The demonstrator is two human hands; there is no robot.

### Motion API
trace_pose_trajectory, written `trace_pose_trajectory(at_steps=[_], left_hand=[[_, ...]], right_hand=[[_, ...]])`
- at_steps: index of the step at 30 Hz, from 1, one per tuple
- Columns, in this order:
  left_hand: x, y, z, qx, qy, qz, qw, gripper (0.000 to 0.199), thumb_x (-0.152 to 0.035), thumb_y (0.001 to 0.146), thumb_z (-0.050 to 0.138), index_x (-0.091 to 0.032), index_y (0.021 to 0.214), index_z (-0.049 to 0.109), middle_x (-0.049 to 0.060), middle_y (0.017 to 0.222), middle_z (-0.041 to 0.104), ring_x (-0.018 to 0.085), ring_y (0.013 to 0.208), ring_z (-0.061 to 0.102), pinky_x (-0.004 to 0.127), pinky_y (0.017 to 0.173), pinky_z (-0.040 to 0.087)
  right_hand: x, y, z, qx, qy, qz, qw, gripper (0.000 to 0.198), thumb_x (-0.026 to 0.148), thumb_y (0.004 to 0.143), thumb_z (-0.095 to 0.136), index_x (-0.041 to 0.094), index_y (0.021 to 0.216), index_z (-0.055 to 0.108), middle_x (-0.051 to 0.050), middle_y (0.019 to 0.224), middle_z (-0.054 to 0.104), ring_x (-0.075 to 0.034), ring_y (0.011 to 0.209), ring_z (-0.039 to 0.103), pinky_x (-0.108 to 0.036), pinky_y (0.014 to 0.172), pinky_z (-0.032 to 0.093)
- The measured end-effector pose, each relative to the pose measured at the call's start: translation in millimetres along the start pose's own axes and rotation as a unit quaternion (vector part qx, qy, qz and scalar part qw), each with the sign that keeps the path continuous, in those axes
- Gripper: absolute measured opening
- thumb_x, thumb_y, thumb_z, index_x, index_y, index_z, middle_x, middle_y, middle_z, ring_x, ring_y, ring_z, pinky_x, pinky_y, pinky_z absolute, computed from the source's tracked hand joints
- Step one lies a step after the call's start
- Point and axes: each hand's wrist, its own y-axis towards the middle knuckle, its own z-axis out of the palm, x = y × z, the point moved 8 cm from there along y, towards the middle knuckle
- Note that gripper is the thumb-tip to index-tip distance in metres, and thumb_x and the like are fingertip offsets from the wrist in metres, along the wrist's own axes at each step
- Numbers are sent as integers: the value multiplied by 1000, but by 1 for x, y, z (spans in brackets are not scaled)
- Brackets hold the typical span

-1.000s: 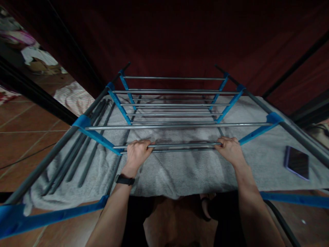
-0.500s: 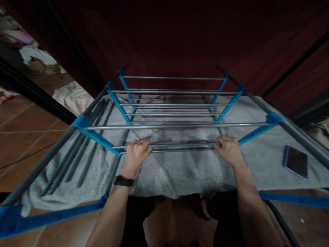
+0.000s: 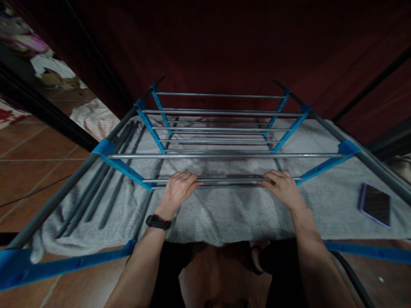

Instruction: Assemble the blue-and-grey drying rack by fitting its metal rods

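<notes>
A rack frame of grey metal tubes joined by blue plastic brackets lies across a grey towel (image 3: 218, 214). My left hand (image 3: 180, 188), with a dark band on its wrist, is wrapped over the left part of a thin metal rod (image 3: 227, 179). Farther right, my right hand (image 3: 281, 186) grips the same rod. A second rod runs close beneath it. The rod's left end meets a blue bracket (image 3: 126, 170), and its right end reaches another blue bracket (image 3: 324, 167). My palms and some fingertips are hidden.
Several loose grey tubes (image 3: 96, 188) lie on the towel at the left. A phone (image 3: 375, 205) rests on the towel at the right. Behind the rack hangs a dark red curtain (image 3: 218, 47). Tiled floor (image 3: 38, 167) shows at the left, with a striped cloth (image 3: 94, 117).
Both hands have slid inward along the rod, the left one toward the right and the right one slightly toward the left. The view has shifted a little.
</notes>
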Motion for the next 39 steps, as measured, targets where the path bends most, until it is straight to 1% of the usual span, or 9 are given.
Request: trace_pose_trajectory(at_steps=[9,15,23,27,30,34,36,39], left_hand=[[0,0,3,17,6,-6,1000,34,-46,99,45,-21,86,63,5,83,68,20,80,63,34,75,39],[-2,0,3,12,23,0,1000,35,-46,100,44,-21,84,62,5,81,67,20,79,62,34,75,39],[-4,1,2,11,28,2,1000,38,-47,100,41,-20,82,61,6,81,67,21,80,61,34,76,39],[-3,0,3,6,28,-5,1000,38,-47,100,42,-20,84,63,7,81,67,21,79,61,35,76,39],[-4,-2,4,-8,27,-11,1000,35,-46,100,43,-20,90,65,7,85,67,22,83,61,35,79,40],[-15,-3,5,-40,21,6,999,32,-42,100,43,-20,107,65,8,95,68,21,89,61,35,83,41],[-21,-3,5,-49,29,14,998,31,-40,101,43,-20,108,65,7,93,68,21,87,61,34,81,41],[-25,0,6,-53,44,22,997,30,-38,101,42,-20,104,65,7,89,67,20,83,60,34,78,40]], right_hand=[[0,0,1,18,7,-1,1000,32,51,95,53,24,86,67,-3,86,69,-21,84,64,-35,80,39],[0,0,-1,5,9,-2,1000,29,47,97,53,23,91,69,-3,86,70,-20,84,65,-34,81,40],[0,0,-2,-5,19,1,1000,27,45,95,57,23,94,72,-4,90,72,-21,85,66,-35,82,42],[4,-2,-6,-29,21,1,999,25,44,93,60,23,104,71,-5,93,72,-23,90,66,-37,85,43],[9,-2,-7,-44,34,-6,998,24,40,93,60,24,110,68,-6,99,71,-24,94,66,-38,85,45],[13,0,-1,-37,45,-16,998,19,35,96,56,25,106,68,-5,98,71,-22,94,66,-37,85,46],[14,0,1,-30,48,-21,998,19,34,97,54,25,106,68,-5,98,71,-22,93,66,-36,84,46],[13,0,2,-26,49,-20,998,21,36,99,51,25,105,68,-5,98,71,-22,92,66,-35,83,46]])
